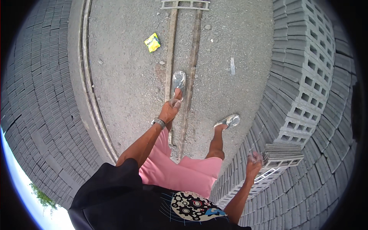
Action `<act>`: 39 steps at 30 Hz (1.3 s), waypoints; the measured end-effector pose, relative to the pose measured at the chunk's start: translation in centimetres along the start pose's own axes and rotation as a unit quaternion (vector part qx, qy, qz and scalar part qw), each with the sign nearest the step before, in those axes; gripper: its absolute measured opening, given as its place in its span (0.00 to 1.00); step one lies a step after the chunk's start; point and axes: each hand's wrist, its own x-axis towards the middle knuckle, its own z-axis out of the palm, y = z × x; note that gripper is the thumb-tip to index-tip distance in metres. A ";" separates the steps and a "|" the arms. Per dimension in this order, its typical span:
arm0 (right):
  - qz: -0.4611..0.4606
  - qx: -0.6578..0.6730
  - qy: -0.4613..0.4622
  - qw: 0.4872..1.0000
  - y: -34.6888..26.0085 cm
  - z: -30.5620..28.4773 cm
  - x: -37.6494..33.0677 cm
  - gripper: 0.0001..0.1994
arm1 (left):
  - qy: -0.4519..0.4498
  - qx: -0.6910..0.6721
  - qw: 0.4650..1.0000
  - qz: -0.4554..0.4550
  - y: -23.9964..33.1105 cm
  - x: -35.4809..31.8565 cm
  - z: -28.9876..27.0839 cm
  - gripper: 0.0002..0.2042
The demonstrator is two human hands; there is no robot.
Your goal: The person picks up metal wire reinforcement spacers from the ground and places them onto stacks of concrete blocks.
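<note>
My left hand (170,110) hangs over my forward foot with its fingers curled in, greyish wrapping or dust on them, and nothing visible inside. A watch (158,122) circles that wrist. Off to the right, my right hand (254,163) also has curled, grey-covered fingers, slightly blurred; no held object shows. Just beside it is the end of a hollow concrete block (285,163) in the stacked wall. Whether the fingers touch that block, I cannot tell.
Two long rails (171,46) run along the gravelly ground, with a hollow block frame (185,4) across their far end. A yellow packet (153,42) lies left of them. Stacked blocks (42,88) rise on the left; more hollow blocks (306,96) line the right.
</note>
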 end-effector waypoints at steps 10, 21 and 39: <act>-0.101 0.083 -0.118 0.984 -34.1 12.7 0.6 0.15 | 0.103 -0.146 0.979 -0.101 -4.1 5.1 -23.9 0.17; -0.117 -0.087 -0.121 0.982 -44.7 15.2 10.6 0.15 | 0.063 -0.159 0.985 0.005 9.5 16.9 -31.4 0.19; -0.038 0.047 -0.265 0.962 -76.5 53.9 37.5 0.17 | -0.110 -0.025 0.992 0.059 27.5 48.3 -46.7 0.16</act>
